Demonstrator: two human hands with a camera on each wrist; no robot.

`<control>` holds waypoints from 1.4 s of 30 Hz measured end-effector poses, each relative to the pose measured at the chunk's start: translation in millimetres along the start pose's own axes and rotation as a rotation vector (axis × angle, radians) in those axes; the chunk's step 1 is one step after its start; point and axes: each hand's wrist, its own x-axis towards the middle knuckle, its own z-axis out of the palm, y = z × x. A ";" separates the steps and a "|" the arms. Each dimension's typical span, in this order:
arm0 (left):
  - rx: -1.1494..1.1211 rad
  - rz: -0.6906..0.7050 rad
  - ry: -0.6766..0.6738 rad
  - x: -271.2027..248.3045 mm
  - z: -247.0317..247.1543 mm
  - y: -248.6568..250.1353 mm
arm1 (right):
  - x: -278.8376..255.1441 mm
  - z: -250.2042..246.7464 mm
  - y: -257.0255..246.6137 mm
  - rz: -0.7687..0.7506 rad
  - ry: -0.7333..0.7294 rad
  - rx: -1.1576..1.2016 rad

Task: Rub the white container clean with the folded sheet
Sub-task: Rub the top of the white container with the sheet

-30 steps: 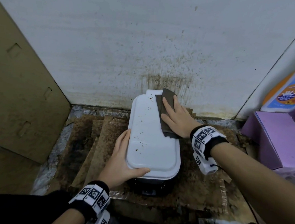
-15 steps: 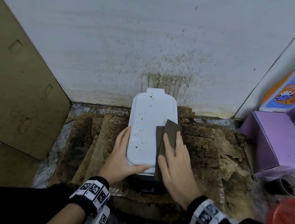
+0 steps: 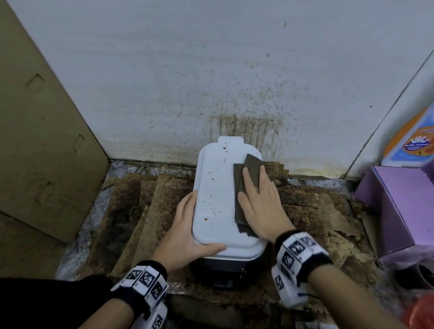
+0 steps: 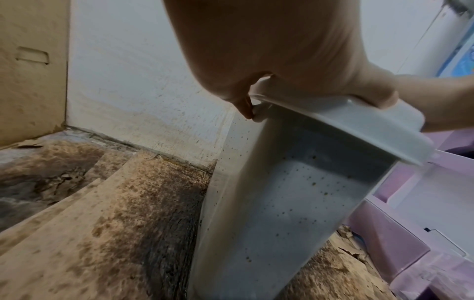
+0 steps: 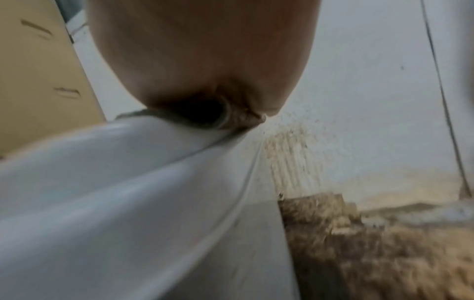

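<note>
The white container point(image 3: 218, 198) stands lengthwise against the wall, its lid speckled with brown spots down the middle. A dark folded sheet point(image 3: 248, 172) lies on the right side of the lid. My right hand point(image 3: 258, 202) presses flat on the sheet, fingers straight and pointing at the wall. My left hand point(image 3: 186, 230) grips the container's near left corner, with the thumb across the near edge and the fingers along the left side. In the left wrist view the fingers point(image 4: 243, 105) hook under the lid rim of the spotted container point(image 4: 282, 203). The right wrist view is blurred, with the palm point(image 5: 205, 50) on the container's lid point(image 5: 102, 182).
Stained cardboard sheets point(image 3: 133, 209) cover the floor around the container. A cardboard panel point(image 3: 29, 135) leans at the left. The wall point(image 3: 244, 75) behind is spattered brown. A purple box point(image 3: 403, 207), a bottle point(image 3: 429, 125) and a red object point(image 3: 425, 319) crowd the right.
My right hand slid the sheet from the lid's far end to its near end, then back toward the wall. The left hand and the container stayed put.
</note>
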 end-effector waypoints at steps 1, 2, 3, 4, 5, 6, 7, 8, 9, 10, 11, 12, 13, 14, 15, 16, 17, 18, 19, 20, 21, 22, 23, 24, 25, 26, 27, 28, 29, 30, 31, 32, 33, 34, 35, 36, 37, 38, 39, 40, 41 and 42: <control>-0.006 0.001 0.000 -0.1 -0.4 0.5 | 8.9 -4.4 1.4 -0.005 -0.017 -0.014; -0.010 0.001 -0.001 -0.3 -0.7 1.0 | 14.5 -7.4 1.6 -0.016 -0.020 -0.036; -0.011 -0.001 -0.002 -0.3 -1.0 1.2 | 17.3 -8.3 2.0 -0.034 -0.014 -0.066; -0.010 -0.004 -0.004 -0.4 -1.2 1.5 | 17.2 -8.4 1.8 -0.052 -0.004 -0.090; -0.007 -0.006 -0.004 -0.8 -1.2 1.7 | 15.1 -7.7 2.0 -0.068 0.002 -0.097; -0.006 -0.007 0.000 -1.7 -1.0 2.0 | 12.2 -6.3 2.2 -0.082 0.003 -0.086; -0.005 -0.006 0.005 -2.6 -0.6 2.4 | 8.9 -4.6 2.0 -0.093 0.003 -0.059; -0.007 -0.007 0.009 -3.4 -0.3 2.6 | 4.9 -2.4 1.8 -0.101 0.003 -0.024; -0.011 -0.009 0.012 -3.9 0.4 1.9 | 0.0 -0.2 0.9 -0.105 0.008 0.007; -0.020 -0.016 0.016 -4.4 1.5 0.8 | -5.8 2.0 -0.5 -0.107 0.014 0.025; -0.034 -0.028 0.023 -4.9 2.9 -0.5 | -12.6 4.7 -2.0 -0.108 0.021 0.024; -0.051 -0.045 0.031 -5.4 4.1 -1.0 | -20.4 7.0 -4.1 -0.109 0.025 0.011; -0.067 -0.058 0.039 -5.6 5.2 -1.1 | -28.4 9.2 -6.3 -0.110 0.031 -0.005; -0.085 -0.063 0.048 -5.9 6.0 -1.0 | -36.1 10.9 -8.7 -0.111 0.040 -0.018; -0.108 -0.058 0.056 -5.8 6.9 -1.4 | -42.5 12.8 -10.7 -0.111 0.050 -0.029; -0.132 -0.050 0.058 -6.4 7.0 -0.9 | -47.6 14.8 -12.2 -0.110 0.060 -0.038; -0.149 -0.040 0.056 -6.7 6.8 -0.1 | -50.9 16.4 -13.6 -0.111 0.070 -0.046; -0.163 -0.030 0.048 -7.0 5.6 1.3 | -52.5 17.5 -14.5 -0.113 0.078 -0.055; -0.178 -0.017 0.034 -7.2 3.7 2.4 | -52.9 17.8 -15.5 -0.112 0.084 -0.065; -0.194 -0.002 0.009 -6.8 0.9 3.0 | -52.7 18.1 -16.3 -0.110 0.085 -0.074; -0.204 0.015 -0.025 -5.9 -2.2 2.6 | -52.1 18.0 -17.3 -0.105 0.086 -0.087; -0.205 0.030 -0.060 -5.1 -5.7 2.0 | -51.4 17.6 -18.5 -0.100 0.087 -0.105; -0.195 0.042 -0.086 -4.2 -8.5 0.3 | -50.7 17.9 -20.0 -0.096 0.092 -0.128; -0.176 0.052 -0.101 -4.1 -11.0 -0.5 | -49.8 18.5 -22.1 -0.092 0.097 -0.155; -0.155 0.058 -0.105 -3.9 -11.9 -1.5 | -49.0 19.3 -24.8 -0.089 0.101 -0.177; -0.141 0.060 -0.099 -4.9 -12.5 -1.3 | -48.1 20.2 -28.1 -0.087 0.107 -0.194; -0.137 0.063 -0.086 -5.3 -12.0 -1.6 | -46.4 21.7 -31.5 -0.086 0.117 -0.207; -0.141 0.071 -0.075 -6.2 -11.1 -1.7 | -45.1 23.1 -34.7 -0.084 0.128 -0.221; -0.148 0.080 -0.067 -6.7 -9.9 -1.9 | -43.7 24.0 -37.9 -0.082 0.139 -0.232; -0.159 0.086 -0.061 -7.1 -9.5 0.1 | -42.1 25.1 -40.6 -0.083 0.147 -0.238; -0.169 0.087 -0.057 -7.0 -9.3 1.2 | -39.6 26.4 -43.4 -0.089 0.150 -0.239; -0.176 0.090 -0.054 -6.8 -9.6 3.5 | -37.2 27.7 -46.7 -0.096 0.148 -0.233; -0.176 0.096 -0.055 -6.2 -9.4 4.4 | -34.7 29.5 -51.0 -0.106 0.145 -0.224; -0.172 0.104 -0.058 -5.7 -9.3 4.9 | -31.8 31.9 -56.1 -0.115 0.143 -0.217; -0.163 0.105 -0.065 -4.6 -8.3 2.9 | -28.9 34.9 -61.7 -0.118 0.137 -0.212; -0.140 0.096 -0.071 -3.6 -7.4 -0.1 | -25.9 38.3 -67.3 -0.117 0.126 -0.211; -0.105 0.077 -0.072 -3.2 -6.5 -3.5 | -23.1 41.5 -73.1 -0.116 0.121 -0.211; -0.075 0.051 -0.071 -3.7 -5.9 -7.2 | -21.0 44.2 -78.7 -0.117 0.126 -0.212; -0.056 0.027 -0.072 -3.4 -5.5 -10.6 | -18.9 46.0 -84.1 -0.119 0.136 -0.212; -0.045 0.014 -0.070 -3.5 -5.4 -12.3 | -17.2 47.8 -88.4 -0.119 0.142 -0.211; -0.038 0.008 -0.068 -3.4 -5.3 -13.8 | -15.9 49.2 -91.3 -0.118 0.143 -0.211; -0.037 0.009 -0.067 -3.6 -5.4 -13.4 | -15.1 50.1 -93.0 -0.116 0.142 -0.212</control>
